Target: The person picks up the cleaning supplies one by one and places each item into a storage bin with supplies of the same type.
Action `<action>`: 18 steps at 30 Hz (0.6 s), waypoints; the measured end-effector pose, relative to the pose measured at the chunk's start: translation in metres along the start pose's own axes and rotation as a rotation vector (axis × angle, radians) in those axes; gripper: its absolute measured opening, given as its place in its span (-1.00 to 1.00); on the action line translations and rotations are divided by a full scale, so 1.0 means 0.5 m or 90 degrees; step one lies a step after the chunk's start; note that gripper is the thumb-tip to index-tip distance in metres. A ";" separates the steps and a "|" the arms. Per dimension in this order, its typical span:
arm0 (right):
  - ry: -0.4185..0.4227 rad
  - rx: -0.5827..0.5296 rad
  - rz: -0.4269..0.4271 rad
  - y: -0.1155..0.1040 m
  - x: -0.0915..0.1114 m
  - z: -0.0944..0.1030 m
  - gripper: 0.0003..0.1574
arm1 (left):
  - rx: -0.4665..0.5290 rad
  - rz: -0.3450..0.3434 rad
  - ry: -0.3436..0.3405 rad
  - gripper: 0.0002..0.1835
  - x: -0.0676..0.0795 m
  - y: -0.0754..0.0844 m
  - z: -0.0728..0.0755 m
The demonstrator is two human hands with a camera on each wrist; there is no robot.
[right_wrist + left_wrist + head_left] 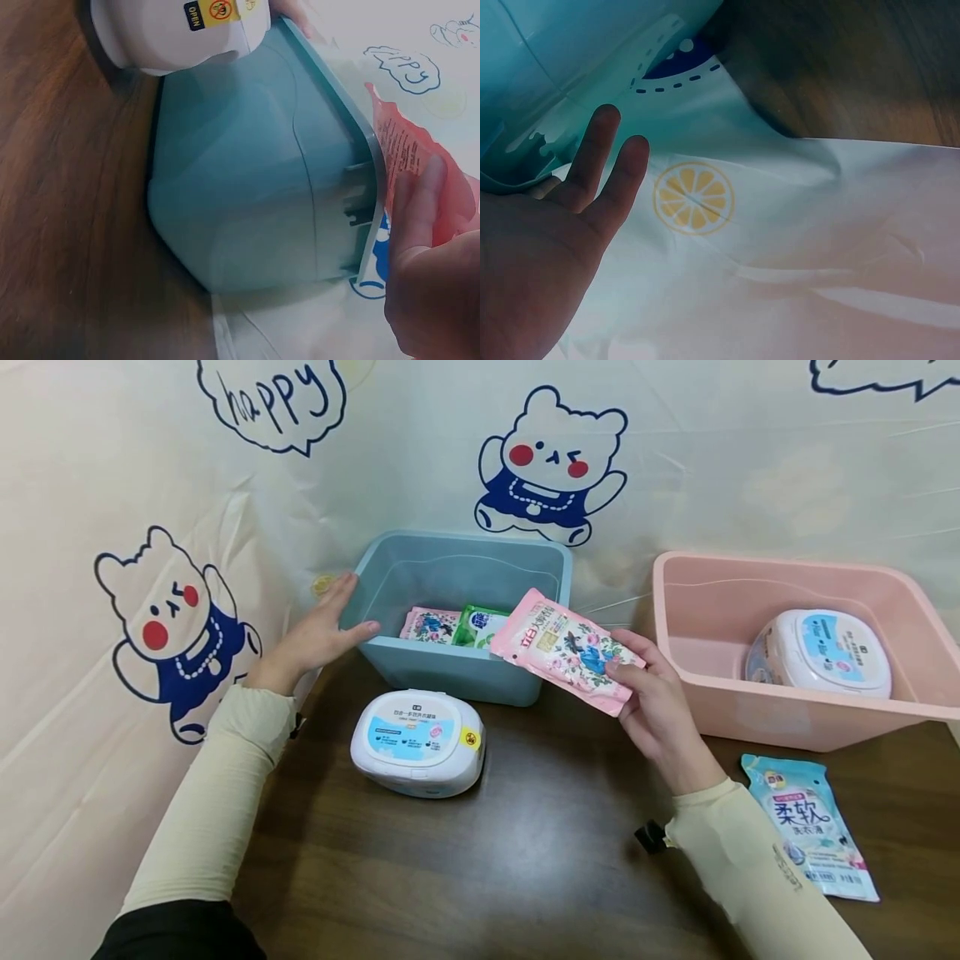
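Note:
In the head view my right hand [658, 714] pinches a pink floral pouch [551, 647] by its right end, thumb on top. The pouch hangs over the front right corner of a blue-green bin [457, 668]. Against the bin's left rim rests my left hand [318, 635], its fingers extended and spread. Inside the bin lie another pink floral packet [431, 625] and a green packet [480, 627]. A white lidded tub [416, 743] with a blue label stands in front of the bin. The right wrist view shows the pouch's printed back [409, 154] against my fingers.
At the right stands a pink bin [750, 706] with a second white tub [825, 652] inside. A light-blue laundry pouch [810, 827] lies before it on the brown wooden table [480, 877]. A printed cloth [420, 452] hangs behind and to the left.

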State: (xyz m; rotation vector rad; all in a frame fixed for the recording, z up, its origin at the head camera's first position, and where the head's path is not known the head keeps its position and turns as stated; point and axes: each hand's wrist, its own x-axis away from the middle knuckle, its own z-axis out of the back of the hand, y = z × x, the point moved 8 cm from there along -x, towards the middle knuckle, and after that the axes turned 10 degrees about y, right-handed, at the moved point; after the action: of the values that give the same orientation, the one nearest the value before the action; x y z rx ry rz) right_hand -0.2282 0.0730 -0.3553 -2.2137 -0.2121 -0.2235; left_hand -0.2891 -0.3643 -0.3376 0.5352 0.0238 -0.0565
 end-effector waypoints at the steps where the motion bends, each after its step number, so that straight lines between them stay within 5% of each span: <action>1: -0.003 -0.004 -0.003 0.001 -0.004 -0.004 -0.46 | 0.000 0.001 -0.001 0.08 0.000 -0.001 0.000; 10: -0.021 -0.063 -0.027 -0.005 -0.050 -0.043 -0.54 | 0.001 0.009 -0.002 0.09 -0.003 0.003 -0.002; 18: -0.050 -0.043 -0.038 -0.013 -0.095 -0.092 -0.45 | -0.001 0.000 -0.001 0.07 -0.001 0.004 0.002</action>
State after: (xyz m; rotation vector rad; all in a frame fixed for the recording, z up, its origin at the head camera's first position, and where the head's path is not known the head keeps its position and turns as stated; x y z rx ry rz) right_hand -0.2797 0.0369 -0.3340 -2.2869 -0.3183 -0.1795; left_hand -0.2893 -0.3631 -0.3359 0.5338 0.0224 -0.0561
